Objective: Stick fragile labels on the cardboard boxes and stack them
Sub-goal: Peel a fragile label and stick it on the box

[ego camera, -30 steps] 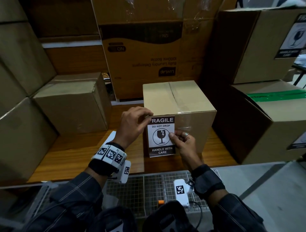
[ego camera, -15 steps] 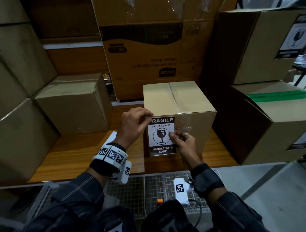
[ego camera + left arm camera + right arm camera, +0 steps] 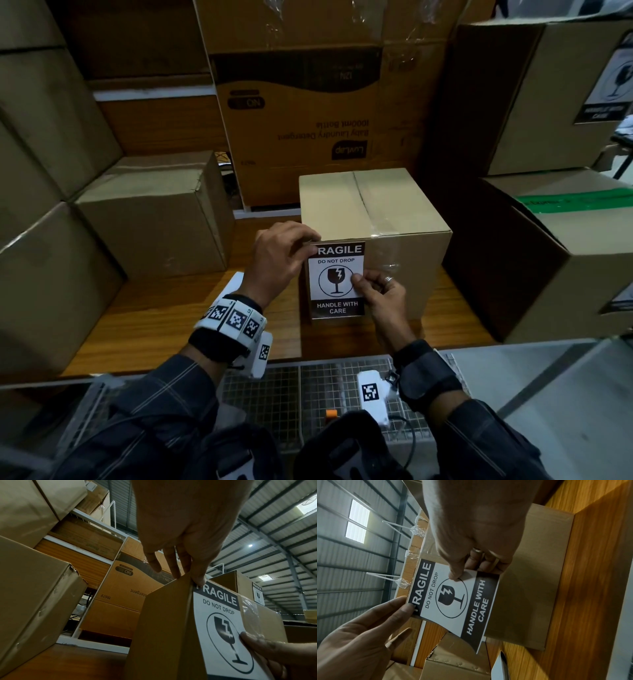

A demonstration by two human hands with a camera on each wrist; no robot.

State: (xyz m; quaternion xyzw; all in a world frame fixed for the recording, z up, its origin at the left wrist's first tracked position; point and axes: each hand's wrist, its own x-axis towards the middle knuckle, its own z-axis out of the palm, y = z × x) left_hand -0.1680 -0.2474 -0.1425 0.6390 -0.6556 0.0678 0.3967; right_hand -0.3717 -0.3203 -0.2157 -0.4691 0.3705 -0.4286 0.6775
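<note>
The label (image 3: pixel 336 279) lies against the near face of the box (image 3: pixel 404 219) on the table (image 3: pixel 164 308). The left hand (image 3: pixel 279 257) pinches its top left corner at the box edge; the right hand (image 3: pixel 382 296) pinches its right edge between thumb and fingers.

The box (image 3: pixel 373 219) in front of me is plain matt brown cardboard, with a strip of clear glossy tape (image 3: pixel 371 205) over its top seam that shines a little. The fragile label (image 3: pixel 337 279) looks like smooth paper, printed black on white. Under the box the shelf (image 3: pixel 164 308) is wood-look board with a visible grain and a soft sheen.
</note>
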